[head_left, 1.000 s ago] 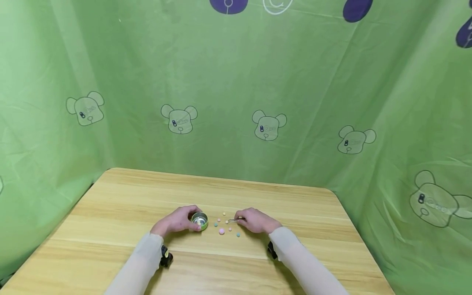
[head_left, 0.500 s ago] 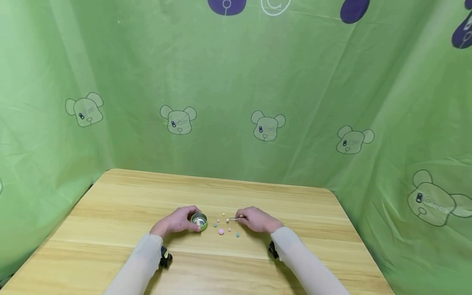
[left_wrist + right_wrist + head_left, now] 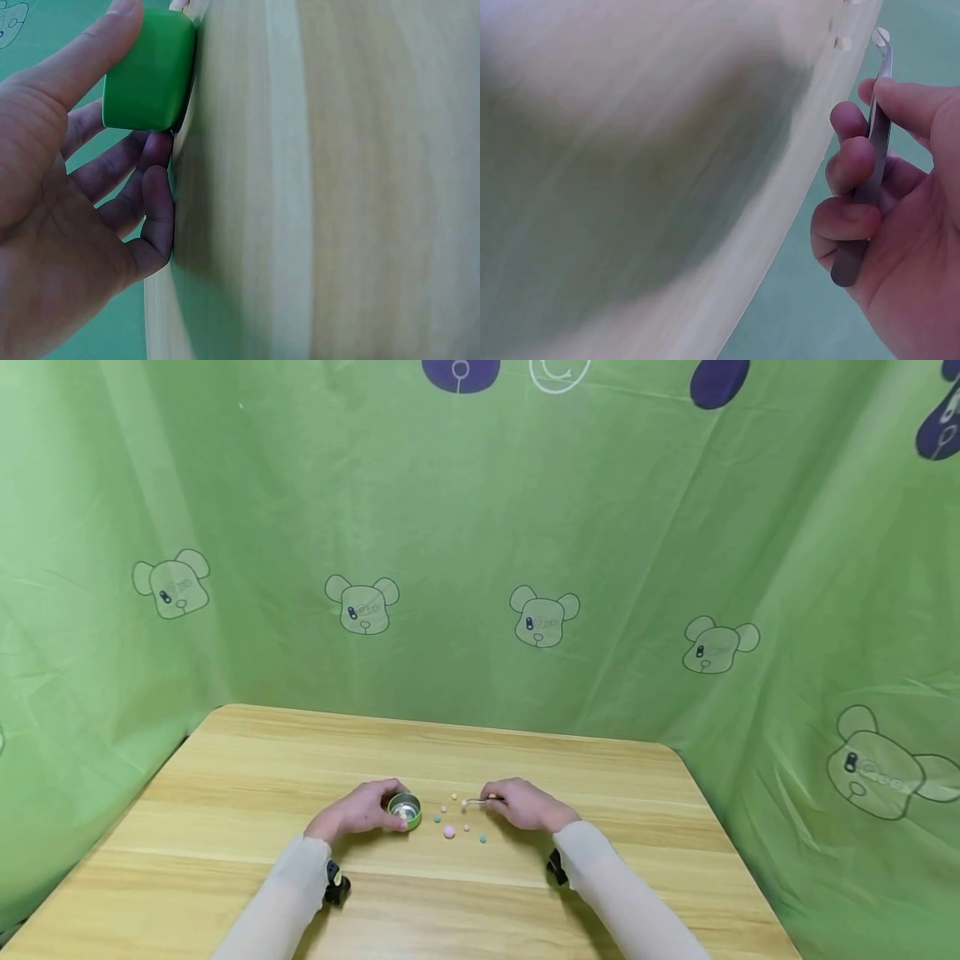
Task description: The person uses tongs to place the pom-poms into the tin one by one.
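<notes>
My left hand (image 3: pixel 363 807) grips a small round green tin (image 3: pixel 412 827) with a silvery inside, thumb and fingers on opposite sides of it. Pale bits show on its bottom. In the left wrist view the green wall (image 3: pixel 150 71) stands close to the wood. My right hand (image 3: pixel 525 806) pinches bent-tip metal tweezers (image 3: pixel 877 124), thumb on one side and fingers curled along the other. A small pale ball (image 3: pixel 883 36) sits at the tweezers' tips, raised off the table in the right wrist view.
Between the hands lie several small balls: a larger pink ball (image 3: pixel 449 832), a small pink ball (image 3: pixel 467 827), teal balls (image 3: pixel 483 838) and a yellow ball (image 3: pixel 453 797). The wooden table (image 3: pixel 450 910) is enclosed by a green curtain (image 3: pixel 450 677) behind and at both sides.
My right hand has risen slightly and shifted a little right, the pale ball moving up from among the others with the tweezers. The left hand and tin have stayed in place.
</notes>
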Available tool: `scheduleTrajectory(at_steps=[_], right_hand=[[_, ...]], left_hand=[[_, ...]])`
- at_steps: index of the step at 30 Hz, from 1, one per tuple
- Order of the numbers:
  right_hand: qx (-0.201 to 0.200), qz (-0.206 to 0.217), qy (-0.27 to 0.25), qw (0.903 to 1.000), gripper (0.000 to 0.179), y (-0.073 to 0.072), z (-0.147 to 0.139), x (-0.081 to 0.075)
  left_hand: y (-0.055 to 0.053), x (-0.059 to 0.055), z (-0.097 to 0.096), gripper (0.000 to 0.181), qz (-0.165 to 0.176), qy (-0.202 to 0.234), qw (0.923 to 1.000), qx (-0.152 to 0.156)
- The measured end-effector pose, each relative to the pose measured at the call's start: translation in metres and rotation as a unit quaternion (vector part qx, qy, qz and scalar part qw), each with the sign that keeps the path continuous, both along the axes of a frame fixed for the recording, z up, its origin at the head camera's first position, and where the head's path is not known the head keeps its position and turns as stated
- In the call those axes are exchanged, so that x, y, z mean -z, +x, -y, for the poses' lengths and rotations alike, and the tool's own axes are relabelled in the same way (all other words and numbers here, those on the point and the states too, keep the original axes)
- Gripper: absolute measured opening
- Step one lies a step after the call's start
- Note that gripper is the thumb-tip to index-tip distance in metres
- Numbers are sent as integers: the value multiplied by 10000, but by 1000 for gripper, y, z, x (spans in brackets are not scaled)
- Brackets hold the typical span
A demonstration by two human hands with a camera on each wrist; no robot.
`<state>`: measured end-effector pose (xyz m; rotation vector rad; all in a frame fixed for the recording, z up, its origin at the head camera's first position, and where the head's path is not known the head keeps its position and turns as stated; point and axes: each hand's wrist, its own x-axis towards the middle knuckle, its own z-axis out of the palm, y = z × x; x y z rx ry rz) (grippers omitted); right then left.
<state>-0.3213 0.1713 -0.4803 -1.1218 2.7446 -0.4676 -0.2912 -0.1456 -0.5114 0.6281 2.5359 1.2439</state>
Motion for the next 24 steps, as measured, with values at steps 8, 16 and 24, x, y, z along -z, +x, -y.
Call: scheduleTrajectory(at_steps=[8,16,24], right_hand=[[-24,-41,-95,9999,15,2,3,-5],[-21,-104,-145,9998,17,2,6,-8],[-81,-64,-186,9998,17,2,17,-16]], left_hand=[[1,-1,-2,42,33,56,10000,1],[1,-2,-2,42,11,122,9999,21],[2,-3,-2,43,-26,112,9999,-8]])
